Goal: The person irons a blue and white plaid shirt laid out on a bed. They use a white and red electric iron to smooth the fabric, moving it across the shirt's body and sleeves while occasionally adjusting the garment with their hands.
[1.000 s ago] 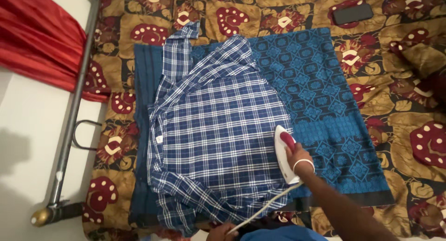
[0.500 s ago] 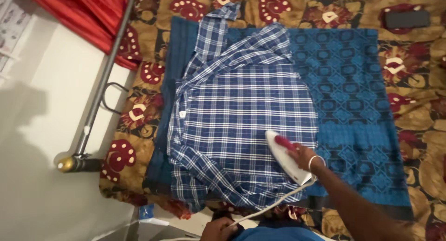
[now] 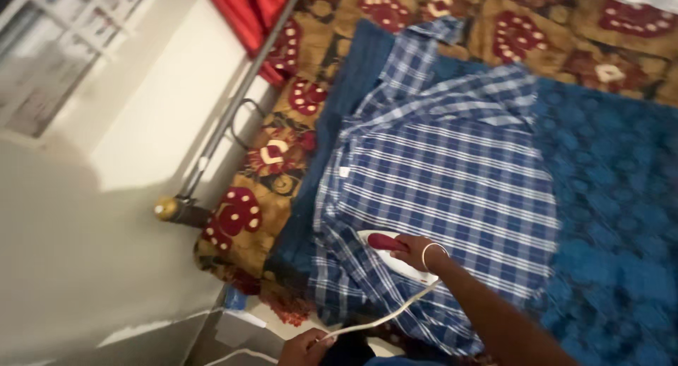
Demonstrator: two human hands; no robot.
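A blue and white checked shirt [image 3: 438,189] is spread flat over a patterned blue cloth [image 3: 614,218], which is itself laid on a brown and red bedspread [image 3: 275,161]. A white iron [image 3: 392,256] with a dark red handle is pressed onto the lower part of the shirt, close to the hem at the near edge. The handle is gripped firmly by the right hand [image 3: 413,252], fingers closed around it, a pale bangle seen at the wrist. The iron's white cord [image 3: 374,320] is trailed down off the near edge and is pinched in the left hand [image 3: 305,346], which is held low and well apart from the right.

As for progress, the broad middle panel of the shirt is seen lying smooth and flat, so much of that area is judged to be pressed already. The near hem, where the iron is now placed, looks more rumpled and is judged to be the part in hand. The collar end and the sleeve [image 3: 417,52], folded up toward the far side, are bunched and appear untouched, so these are judged to be left. The underside cannot be judged.

Off to the side, a metal bed rail [image 3: 233,112] and a red curtain [image 3: 247,13] are seen.
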